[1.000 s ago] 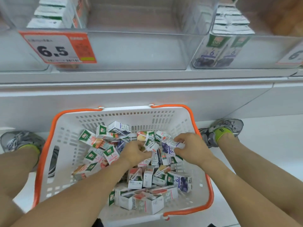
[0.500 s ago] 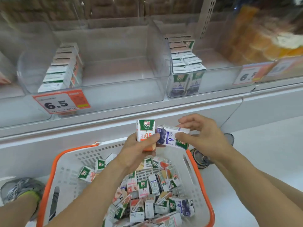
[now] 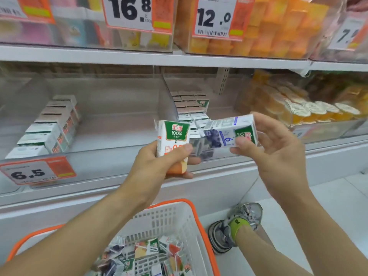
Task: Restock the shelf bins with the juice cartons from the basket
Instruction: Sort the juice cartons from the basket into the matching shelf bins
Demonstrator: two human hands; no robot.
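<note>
Orange juice carton (image 3: 172, 143) gripped upright by the left hand (image 3: 157, 166), blueberry carton (image 3: 229, 134) pinched sideways by the right hand (image 3: 278, 156), both held before the shelf bins (image 3: 119, 156), basket (image 3: 191, 226) below.

bright, even store light with barely any shadow, soft glare on the clear bins (image 3: 111, 120), motion blur across the upper frame, wide-angle bending toward the edges.
</note>
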